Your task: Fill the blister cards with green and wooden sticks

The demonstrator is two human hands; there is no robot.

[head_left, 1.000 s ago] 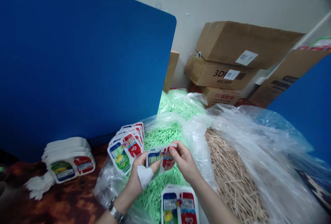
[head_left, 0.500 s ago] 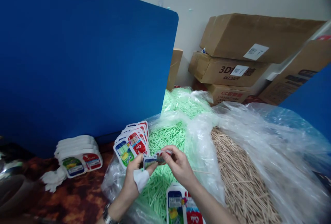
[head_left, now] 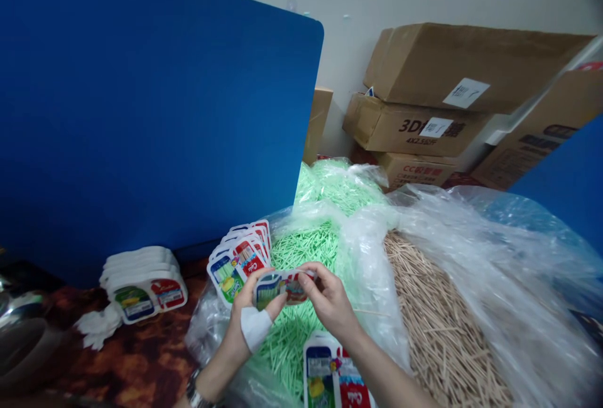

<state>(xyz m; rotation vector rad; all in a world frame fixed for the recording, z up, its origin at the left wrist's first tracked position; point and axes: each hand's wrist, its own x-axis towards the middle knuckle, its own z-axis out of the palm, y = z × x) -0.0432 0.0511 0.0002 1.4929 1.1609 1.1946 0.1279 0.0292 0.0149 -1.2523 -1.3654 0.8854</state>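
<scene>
My left hand, with a white bandage on the thumb, and my right hand both grip one small printed pack with green sticks showing in it, held over a clear bag of green sticks. A fanned stack of the same packs leans just left of my hands. Another pack lies below my right wrist.
A bag of wooden sticks lies to the right under crumpled clear plastic. A pile of finished packs sits at the left on the dark patterned table beside a white rag. Behind stand a blue partition and stacked cardboard boxes.
The pack in my hands tipped edge-on half a second ago and now faces up again. The view has shifted slightly left and down compared with a second ago.
</scene>
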